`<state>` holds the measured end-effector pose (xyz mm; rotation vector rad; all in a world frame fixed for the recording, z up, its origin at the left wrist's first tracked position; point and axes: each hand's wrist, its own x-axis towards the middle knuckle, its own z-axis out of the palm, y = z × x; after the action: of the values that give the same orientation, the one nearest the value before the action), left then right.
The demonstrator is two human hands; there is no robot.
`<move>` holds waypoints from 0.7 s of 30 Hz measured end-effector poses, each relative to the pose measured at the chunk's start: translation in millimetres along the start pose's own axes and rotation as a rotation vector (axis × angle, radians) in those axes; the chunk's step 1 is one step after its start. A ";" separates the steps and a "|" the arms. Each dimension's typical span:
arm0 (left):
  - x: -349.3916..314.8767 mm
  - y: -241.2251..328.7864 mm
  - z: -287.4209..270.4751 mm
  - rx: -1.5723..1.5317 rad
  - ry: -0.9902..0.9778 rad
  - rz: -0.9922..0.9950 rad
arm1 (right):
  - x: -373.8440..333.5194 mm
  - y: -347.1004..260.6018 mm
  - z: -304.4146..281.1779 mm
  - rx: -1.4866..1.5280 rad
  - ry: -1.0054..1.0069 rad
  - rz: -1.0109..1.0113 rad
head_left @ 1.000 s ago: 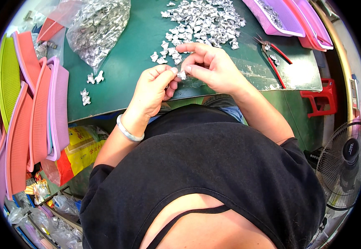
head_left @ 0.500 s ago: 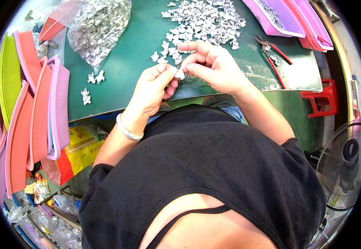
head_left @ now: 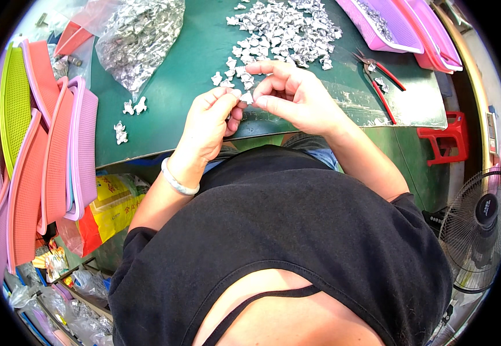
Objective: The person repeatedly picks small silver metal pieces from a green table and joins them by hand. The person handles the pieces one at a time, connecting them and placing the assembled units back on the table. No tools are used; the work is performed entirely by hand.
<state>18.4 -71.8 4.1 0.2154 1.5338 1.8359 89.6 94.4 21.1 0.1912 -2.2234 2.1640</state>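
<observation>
A red stool (head_left: 460,131) stands near a fan (head_left: 486,210).

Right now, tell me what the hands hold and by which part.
The left hand pinches a small silvery metal piece by its left side; whether the right hand also grips it cannot be told.

A workshop this was, and plainly so! A heap (head_left: 288,29) of small silvery pieces sprawled across the green bench (head_left: 201,43), a clear bag (head_left: 141,49) bulged with more, red-handled pliers (head_left: 390,75) lay nearby, baskets (head_left: 53,164) crowded the left, and over on the right stood a fan (head_left: 486,210) and a stool (head_left: 458,135)!
</observation>
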 end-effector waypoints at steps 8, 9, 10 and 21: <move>-1.5 0.1 2.2 0.000 0.017 0.015 | -0.4 1.1 1.5 0.004 0.004 -0.008; -1.8 0.0 2.0 0.001 0.016 0.015 | -0.4 1.3 1.8 0.008 0.006 -0.004; -2.0 -0.1 2.0 0.000 0.019 0.015 | -0.3 1.6 2.0 0.018 0.008 -0.002; -2.4 2.0 -0.6 -0.032 -0.006 0.006 | 0.5 7.2 2.5 0.081 0.017 0.019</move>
<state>19.0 -73.8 6.4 0.2106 1.5003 1.8607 88.5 92.0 13.9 0.1537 -2.1389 2.2583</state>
